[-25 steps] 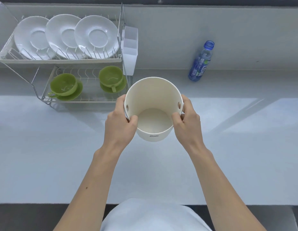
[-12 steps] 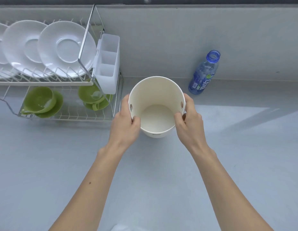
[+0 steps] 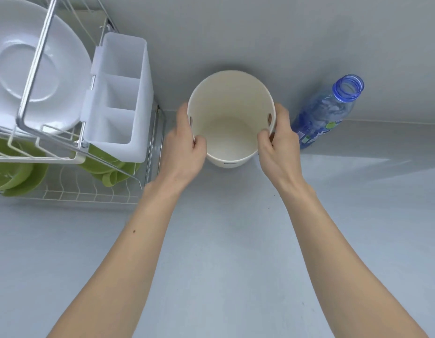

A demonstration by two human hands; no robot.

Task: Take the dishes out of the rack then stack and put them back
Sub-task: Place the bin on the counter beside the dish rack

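Observation:
A cream round bucket with a hole in each side stands upright near the back wall. My left hand grips its left rim and my right hand grips its right rim. Whether it rests on the counter I cannot tell. To the left stands a two-tier wire dish rack. A white plate leans on its upper tier. Green cups on green saucers sit on the lower tier, a second set partly hidden under the cutlery holder.
A white plastic cutlery holder hangs on the rack's right end, close to my left hand. An open blue water bottle stands against the wall just right of the bucket. The grey counter stretches toward me.
Both hands have carried the bucket away from me toward the back wall, between the rack and the bottle. My view has moved closer and to the right, so most plates have left the frame.

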